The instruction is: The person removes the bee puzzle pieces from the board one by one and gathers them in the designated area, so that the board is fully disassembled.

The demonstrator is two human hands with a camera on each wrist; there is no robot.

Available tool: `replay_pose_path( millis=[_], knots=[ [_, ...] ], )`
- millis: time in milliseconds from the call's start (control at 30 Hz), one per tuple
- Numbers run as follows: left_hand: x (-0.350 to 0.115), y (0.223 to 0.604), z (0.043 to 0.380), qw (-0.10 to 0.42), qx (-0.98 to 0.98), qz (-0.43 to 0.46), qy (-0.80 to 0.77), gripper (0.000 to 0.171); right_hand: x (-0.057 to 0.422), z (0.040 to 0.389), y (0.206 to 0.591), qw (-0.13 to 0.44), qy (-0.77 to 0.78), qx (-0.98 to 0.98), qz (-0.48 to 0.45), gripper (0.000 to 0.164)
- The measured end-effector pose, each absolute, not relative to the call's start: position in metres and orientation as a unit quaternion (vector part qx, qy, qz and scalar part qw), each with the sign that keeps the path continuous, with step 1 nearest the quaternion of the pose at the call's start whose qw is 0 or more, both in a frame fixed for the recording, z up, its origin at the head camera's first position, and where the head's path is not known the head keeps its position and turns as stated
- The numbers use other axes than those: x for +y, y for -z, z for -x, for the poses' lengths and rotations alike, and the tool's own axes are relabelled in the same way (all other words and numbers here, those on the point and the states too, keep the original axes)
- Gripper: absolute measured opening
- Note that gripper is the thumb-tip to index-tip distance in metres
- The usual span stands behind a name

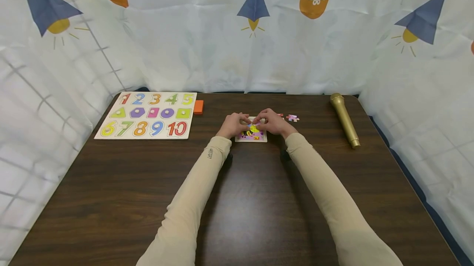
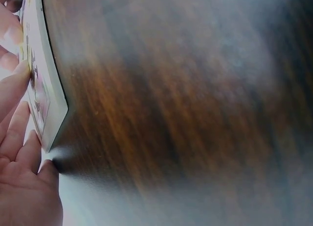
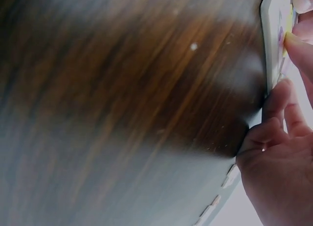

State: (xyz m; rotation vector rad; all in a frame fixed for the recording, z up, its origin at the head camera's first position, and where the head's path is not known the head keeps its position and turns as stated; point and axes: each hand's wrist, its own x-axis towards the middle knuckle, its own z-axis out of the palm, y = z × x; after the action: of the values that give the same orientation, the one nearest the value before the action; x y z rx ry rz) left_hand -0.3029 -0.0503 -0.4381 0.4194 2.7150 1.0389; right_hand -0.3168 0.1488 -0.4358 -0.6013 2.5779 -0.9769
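A small jigsaw puzzle [image 1: 253, 135] with a yellow-and-purple cartoon picture in a pale frame lies flat near the back of the table, between both hands. My left hand [image 1: 234, 125] holds its left side; in the left wrist view the thumb [image 2: 18, 81] bends onto the picture, other fingers along the frame's edge. From the right, my right hand [image 1: 275, 124] curls over the upper part, its thumb [image 3: 296, 46] on the picture and other fingers by the frame. The hands cover the puzzle's top; I cannot tell whether a loose piece sits between the fingertips.
Loose puzzle pieces [image 1: 293, 118] lie just right of the right hand. A number-and-shape board [image 1: 142, 133] is at the left back, an orange block [image 1: 198, 107] against its right side. On the right lies a gold microphone [image 1: 346, 122]. A printed curtain [image 1: 207, 52] surrounds the dark table [image 1: 244, 200].
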Motion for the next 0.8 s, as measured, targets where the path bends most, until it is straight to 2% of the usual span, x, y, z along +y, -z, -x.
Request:
replay_pose_path(
  millis=[600, 800],
  knots=[
    [-0.0511, 0.4441, 0.305, 0.103, 0.918, -0.149, -0.352, 0.025, 0.1544, 0.3179, 0.4403, 0.138, 0.343, 0.906, 0.208, 0.024],
    [-0.0517, 0.444, 0.3057, 0.099, 0.919, -0.15, -0.351, 0.024, 0.1552, 0.3206, 0.4408, 0.132, 0.335, 0.902, 0.237, 0.023]
  ],
)
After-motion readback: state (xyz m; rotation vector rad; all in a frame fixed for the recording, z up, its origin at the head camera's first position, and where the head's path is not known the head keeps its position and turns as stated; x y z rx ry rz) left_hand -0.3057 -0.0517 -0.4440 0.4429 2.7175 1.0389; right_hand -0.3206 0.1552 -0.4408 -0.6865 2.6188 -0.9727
